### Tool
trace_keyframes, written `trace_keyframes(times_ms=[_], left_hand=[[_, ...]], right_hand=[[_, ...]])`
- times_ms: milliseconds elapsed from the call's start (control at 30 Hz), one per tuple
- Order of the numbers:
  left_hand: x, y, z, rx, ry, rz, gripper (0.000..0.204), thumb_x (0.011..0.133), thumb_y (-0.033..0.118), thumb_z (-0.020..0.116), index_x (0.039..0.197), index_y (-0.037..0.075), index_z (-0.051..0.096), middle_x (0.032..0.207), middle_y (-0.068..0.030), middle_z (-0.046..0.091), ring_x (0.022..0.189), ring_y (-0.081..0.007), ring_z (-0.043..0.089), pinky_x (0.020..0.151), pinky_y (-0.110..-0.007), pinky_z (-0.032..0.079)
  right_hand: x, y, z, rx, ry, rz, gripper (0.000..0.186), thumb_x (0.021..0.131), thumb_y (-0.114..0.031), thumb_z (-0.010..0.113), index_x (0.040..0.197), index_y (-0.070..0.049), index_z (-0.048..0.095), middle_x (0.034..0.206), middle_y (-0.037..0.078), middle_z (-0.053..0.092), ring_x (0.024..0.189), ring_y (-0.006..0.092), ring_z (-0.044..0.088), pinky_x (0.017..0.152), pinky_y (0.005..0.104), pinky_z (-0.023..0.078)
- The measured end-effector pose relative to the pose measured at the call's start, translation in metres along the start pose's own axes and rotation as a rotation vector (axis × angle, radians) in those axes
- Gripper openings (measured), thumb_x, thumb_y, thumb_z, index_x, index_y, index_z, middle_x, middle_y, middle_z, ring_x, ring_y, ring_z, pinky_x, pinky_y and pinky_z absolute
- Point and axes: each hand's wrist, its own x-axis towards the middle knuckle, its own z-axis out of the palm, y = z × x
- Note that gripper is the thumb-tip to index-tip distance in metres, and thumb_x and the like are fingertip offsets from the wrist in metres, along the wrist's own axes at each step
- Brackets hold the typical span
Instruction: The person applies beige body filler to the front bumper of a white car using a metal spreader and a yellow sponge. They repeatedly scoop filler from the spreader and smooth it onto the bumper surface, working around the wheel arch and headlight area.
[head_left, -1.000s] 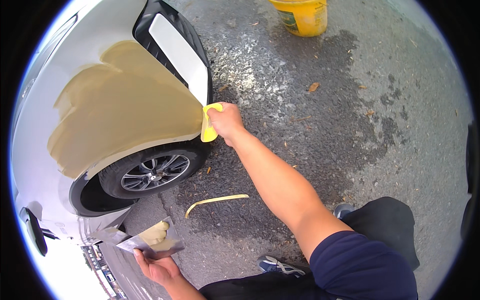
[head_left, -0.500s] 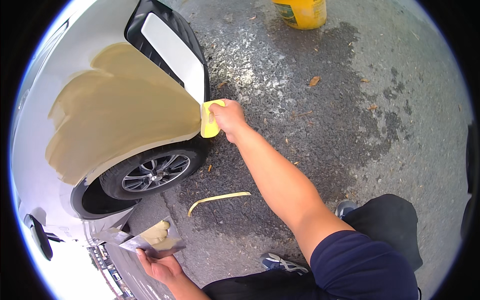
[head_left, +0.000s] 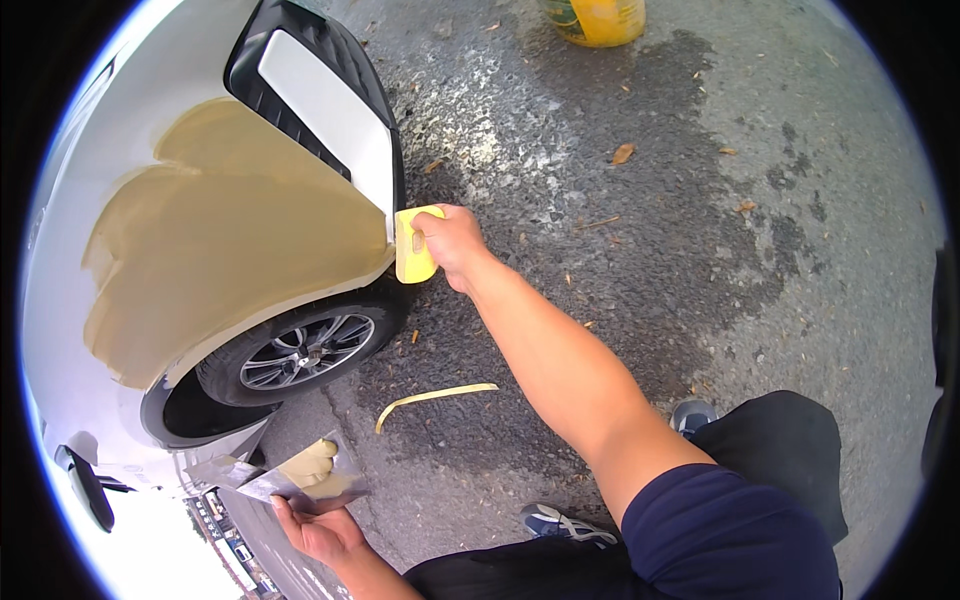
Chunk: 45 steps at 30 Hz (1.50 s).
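My right hand (head_left: 452, 243) grips a yellow plastic spreader (head_left: 416, 258) with a hole in it, thumb on its face. The spreader stands upright at the front lower edge of a tan filler patch (head_left: 240, 210). That patch is smeared over the white car's bumper and fender (head_left: 70, 190), above the wheel arch. Low on the left, my left hand (head_left: 325, 532) holds a flat metal plate (head_left: 345, 470), with a mound of tan filler (head_left: 310, 468) on it. The fingers under the plate are partly hidden.
Below the patch is the front wheel (head_left: 308, 352). A strip of yellowish tape (head_left: 435, 394) lies on the asphalt. At the far end a yellow bucket (head_left: 605, 25) stands beside the wet ground. My shoes (head_left: 565, 525) are near the lower edge.
The car and bucket have shifted slightly in view. My right hand, with the spreader, stays by the patch's front edge, the spreader's face turned a little. My left hand holds the plate in place.
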Motion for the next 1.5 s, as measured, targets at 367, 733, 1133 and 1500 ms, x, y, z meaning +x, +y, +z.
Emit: trace_keyframes(times_ms=[367, 733, 1133, 1500], left_hand=[[-0.003, 0.005, -0.002, 0.038, 0.040, 0.016, 0.048, 0.099, 0.030, 0.062, 0.137, 0.002, 0.051, 0.141, -0.0129, 0.054, 0.131, -0.0282, 0.050, 0.114, -0.052, 0.035], [-0.008, 0.006, 0.007, 0.053, 0.073, 0.039, 0.052, 0.099, 0.031, 0.062, 0.139, 0.001, 0.049, 0.141, -0.0129, 0.053, 0.131, -0.0286, 0.050, 0.114, -0.053, 0.035], [-0.009, 0.005, 0.008, 0.016, 0.090, 0.019, 0.051, 0.099, 0.030, 0.062, 0.139, 0.002, 0.050, 0.142, -0.0132, 0.054, 0.131, -0.0297, 0.051, 0.114, -0.054, 0.036], [-0.004, 0.002, 0.003, -0.001, 0.015, 0.014, 0.052, 0.100, 0.031, 0.060, 0.141, 0.001, 0.049, 0.141, -0.0137, 0.055, 0.131, -0.0305, 0.052, 0.113, -0.052, 0.037]], right_hand=[[0.005, -0.008, 0.019, -0.210, 0.015, -0.120, 0.024, 0.088, -0.008, 0.059, 0.107, 0.006, 0.067, 0.093, 0.012, 0.070, 0.077, 0.0186, 0.068, 0.071, 0.0345, 0.055], [0.008, -0.007, 0.015, -0.230, 0.046, -0.086, 0.026, 0.088, -0.008, 0.059, 0.110, 0.006, 0.067, 0.095, 0.012, 0.071, 0.080, 0.0204, 0.069, 0.073, 0.0352, 0.056], [-0.004, 0.001, 0.016, -0.225, 0.058, -0.089, 0.023, 0.089, -0.008, 0.060, 0.106, 0.005, 0.068, 0.093, 0.011, 0.072, 0.079, 0.0182, 0.069, 0.072, 0.0343, 0.056], [-0.029, 0.004, 0.016, -0.198, 0.044, -0.256, 0.025, 0.087, -0.007, 0.061, 0.108, 0.006, 0.068, 0.092, 0.010, 0.071, 0.077, 0.0171, 0.068, 0.070, 0.0326, 0.055]])
